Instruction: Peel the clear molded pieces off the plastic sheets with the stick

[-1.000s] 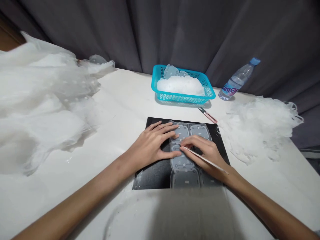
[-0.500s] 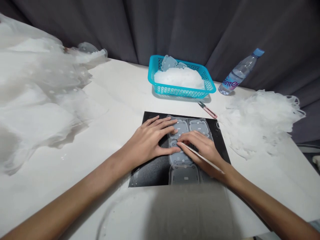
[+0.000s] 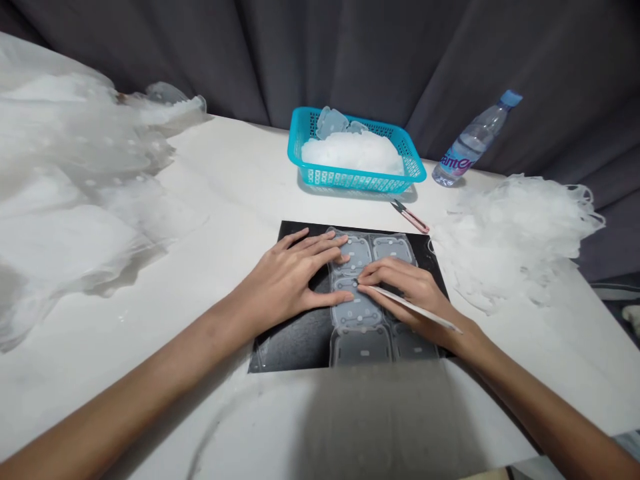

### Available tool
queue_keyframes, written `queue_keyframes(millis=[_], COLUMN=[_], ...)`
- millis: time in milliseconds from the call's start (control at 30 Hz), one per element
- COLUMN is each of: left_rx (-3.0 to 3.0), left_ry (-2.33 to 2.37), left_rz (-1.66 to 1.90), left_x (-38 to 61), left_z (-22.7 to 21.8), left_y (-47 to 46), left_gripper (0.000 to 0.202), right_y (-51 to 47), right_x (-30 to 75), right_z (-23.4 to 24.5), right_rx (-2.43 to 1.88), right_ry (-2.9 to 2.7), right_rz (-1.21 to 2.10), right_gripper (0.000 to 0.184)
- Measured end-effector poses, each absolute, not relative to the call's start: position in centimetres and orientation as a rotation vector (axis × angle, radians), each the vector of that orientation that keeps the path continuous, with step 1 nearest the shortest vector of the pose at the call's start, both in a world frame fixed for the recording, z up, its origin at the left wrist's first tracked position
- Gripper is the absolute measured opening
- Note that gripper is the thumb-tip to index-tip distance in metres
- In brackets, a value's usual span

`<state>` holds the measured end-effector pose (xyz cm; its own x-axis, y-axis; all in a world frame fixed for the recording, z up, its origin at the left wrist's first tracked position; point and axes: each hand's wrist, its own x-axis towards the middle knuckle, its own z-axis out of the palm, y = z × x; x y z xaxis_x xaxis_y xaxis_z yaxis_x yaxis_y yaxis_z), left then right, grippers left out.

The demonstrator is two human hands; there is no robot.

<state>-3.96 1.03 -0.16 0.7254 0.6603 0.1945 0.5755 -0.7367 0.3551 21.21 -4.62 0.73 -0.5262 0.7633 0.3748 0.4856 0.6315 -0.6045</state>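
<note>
A translucent sheet of moulded, rounded-rectangle pieces lies over a black board in front of me. My left hand rests flat on the board and the sheet's left edge, fingers spread and thumb stretched across a piece. In my right hand a slim white tool, held like a pen, slants with its tip at the top edge of that middle-left piece. The tool's tip is partly hidden by my fingers, so its exact kind does not show. Part of the sheet is covered by my right hand.
Behind the board stands a turquoise basket with a white pile and translucent pieces. Pink-handled thread snips lie beside a heap of clear trimmings. A water bottle stands behind. Large translucent sheets are piled at left.
The whole view has shifted slightly. My right hand with the white tool has moved a little to the right along the piece, the tool lying flatter. My left hand stays in place on the sheet.
</note>
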Motion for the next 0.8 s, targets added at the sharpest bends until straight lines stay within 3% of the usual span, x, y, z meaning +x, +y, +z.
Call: queue_keyframes(millis=[367,567,700,800], left_rx=[2.638,2.578,2.440,2.260], left_ry=[0.965,0.978,1.246,1.407], left_rz=[0.454,0.451,0.621,0.719], left_x=[-3.8,-3.9,-3.6,-3.0], left_z=[-0.2,0.0,0.0,0.0], left_y=[1.0,0.7,-0.4,-1.3], left_gripper=[0.066,0.057,0.062,0.051], right_y=[-4.4,-4.1,-4.0,-4.2], right_x=[20.2,19.6,19.8,19.9], right_z=[0.2,-0.2,0.0,0.4], right_rx=[-1.016,-1.137,-1.134,-1.109], right_ry=[-2.312,-2.407,-2.464,-2.439], right_rz=[0.433,0.277,0.212,0.159], right_gripper=[0.011,0.026,0.027,0.027])
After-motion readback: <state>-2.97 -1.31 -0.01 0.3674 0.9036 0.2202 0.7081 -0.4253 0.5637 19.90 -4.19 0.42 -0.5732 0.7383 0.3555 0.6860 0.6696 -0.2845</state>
